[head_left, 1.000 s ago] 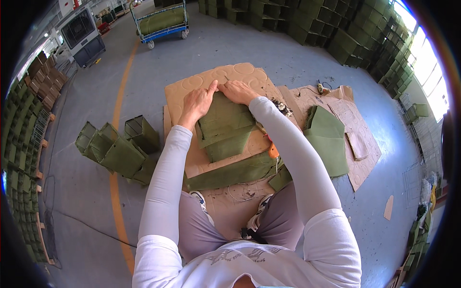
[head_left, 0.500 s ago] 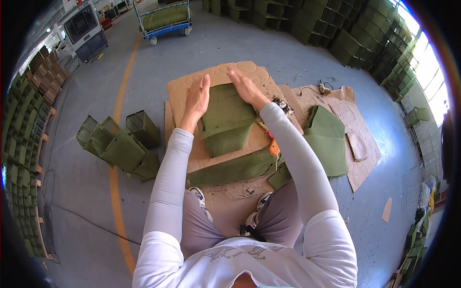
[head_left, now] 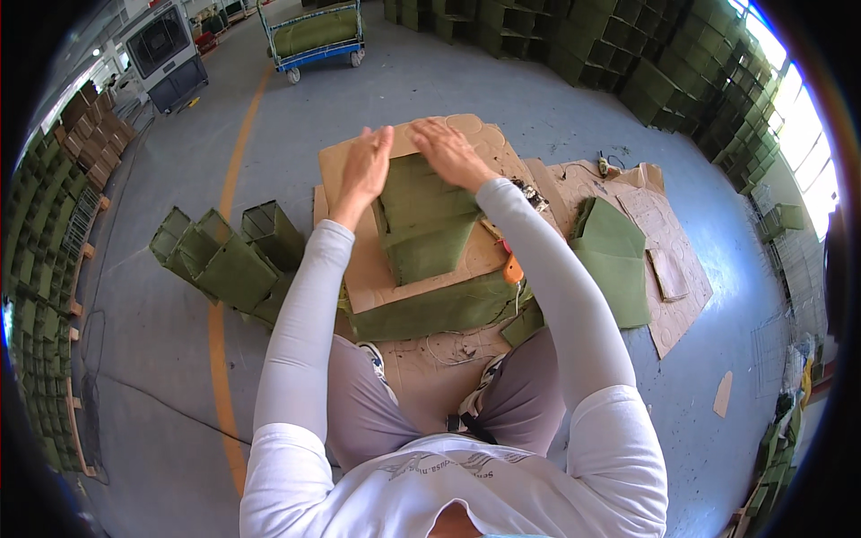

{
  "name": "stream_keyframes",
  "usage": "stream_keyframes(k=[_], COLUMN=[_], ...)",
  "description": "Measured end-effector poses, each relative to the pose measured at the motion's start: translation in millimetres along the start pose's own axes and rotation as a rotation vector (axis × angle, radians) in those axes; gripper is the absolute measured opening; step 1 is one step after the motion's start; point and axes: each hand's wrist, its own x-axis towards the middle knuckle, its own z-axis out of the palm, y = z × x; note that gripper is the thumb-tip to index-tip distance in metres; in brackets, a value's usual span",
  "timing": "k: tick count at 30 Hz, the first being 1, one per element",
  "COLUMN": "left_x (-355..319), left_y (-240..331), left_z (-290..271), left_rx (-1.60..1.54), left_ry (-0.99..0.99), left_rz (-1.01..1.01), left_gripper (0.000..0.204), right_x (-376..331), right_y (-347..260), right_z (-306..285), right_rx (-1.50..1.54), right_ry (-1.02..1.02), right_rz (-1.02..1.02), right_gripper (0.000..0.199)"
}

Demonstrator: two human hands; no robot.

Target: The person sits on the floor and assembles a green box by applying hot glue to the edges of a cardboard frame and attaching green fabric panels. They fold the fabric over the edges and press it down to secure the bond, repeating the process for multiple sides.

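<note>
A folded green fabric box [head_left: 423,220] lies on a cardboard sheet [head_left: 359,269] on the floor in front of me. My left hand [head_left: 366,166] is flat, fingers together, against the box's upper left edge. My right hand [head_left: 448,151] lies flat on its upper right corner. Neither hand grips anything. A long flat green fabric strip [head_left: 439,307] lies just below the cardboard, near my knees. An orange-handled tool [head_left: 511,266] rests by my right forearm.
Several assembled green fabric boxes [head_left: 229,260] sit on the floor to my left. A folded green piece [head_left: 614,251] lies on cardboard [head_left: 668,269] to the right. A blue cart [head_left: 318,34] stands at the back. Stacks of green boxes [head_left: 682,81] line both sides.
Both hands have slid up from the middle of the green box to its far corners and spread apart. The box now sits flatter on the cardboard.
</note>
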Motion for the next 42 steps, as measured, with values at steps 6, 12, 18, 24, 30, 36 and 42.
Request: stream_keyframes(k=[6, 12, 18, 24, 30, 36, 42], left_x=[-16, -56, -74, -70, -70, -73, -88], left_y=[1, 7, -9, -28, 7, -10, 26], left_z=[15, 12, 35, 26, 16, 20, -21], left_rx=[-0.032, -0.071, -0.575, -0.678, -0.461, -0.611, -0.185], left_ry=[-0.229, 0.082, 0.065, 0.088, 0.103, 0.134, 0.134], left_rz=[-0.369, -0.251, -0.394, -0.46, -0.475, -0.455, -0.052], left_gripper=[0.07, 0.073, 0.078, 0.086, 0.085, 0.084, 0.083], right_x=[1, -42, -70, -50, -79, -83, -119], right_y=[-2, 8, -3, -3, 2, 0, 13], right_z=[10, -29, -24, -17, -11, 0, -7], right_rx=[-0.097, 0.593, 0.922, 1.17, 1.232, 1.276, 1.132], right_ry=[-0.281, -0.069, -0.092, -0.109, -0.051, -0.072, 0.586], right_rz=[-0.066, 0.359, 0.349, 0.376, 0.435, 0.491, 0.654], right_gripper=[0.053, 0.066, 0.071, 0.076, 0.074, 0.075, 0.061])
